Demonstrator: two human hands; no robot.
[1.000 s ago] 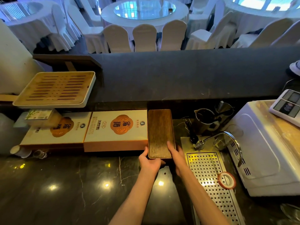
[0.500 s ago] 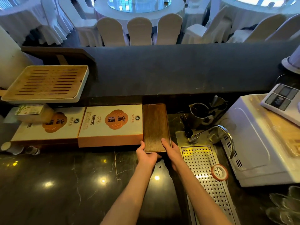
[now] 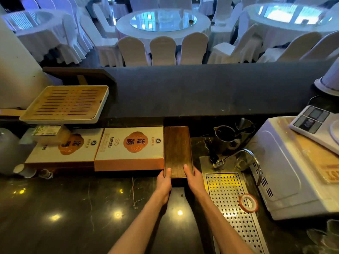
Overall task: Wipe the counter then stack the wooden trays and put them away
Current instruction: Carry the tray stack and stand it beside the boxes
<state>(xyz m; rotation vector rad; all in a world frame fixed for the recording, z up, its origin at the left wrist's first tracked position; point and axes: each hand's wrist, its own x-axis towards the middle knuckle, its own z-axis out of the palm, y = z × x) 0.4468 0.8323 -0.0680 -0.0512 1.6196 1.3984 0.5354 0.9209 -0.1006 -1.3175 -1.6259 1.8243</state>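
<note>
A dark wooden tray [image 3: 177, 149] lies lengthwise on the black marble counter [image 3: 73, 208], pushed back under the raised bar ledge and right next to an orange-and-white box [image 3: 131, 149]. My left hand [image 3: 164, 182] grips the tray's near left corner, thumb on top. My right hand [image 3: 194, 178] grips its near right corner the same way. A light slatted bamboo tray [image 3: 66, 103] in a white base rests higher up at the left, on top of stacked items.
A second orange-and-white box [image 3: 62, 151] sits left of the first. Right of the tray are a perforated steel drain [image 3: 233, 204] with a tape roll [image 3: 248, 202], a tap, dark pitchers [image 3: 227, 138] and a white appliance [image 3: 293, 167] bearing a scale [image 3: 311, 120]. Small cups [image 3: 27, 171] lie far left.
Both hands have stayed on the tray's near end and slid it a little farther back under the ledge. The camera view has shifted slightly.
</note>
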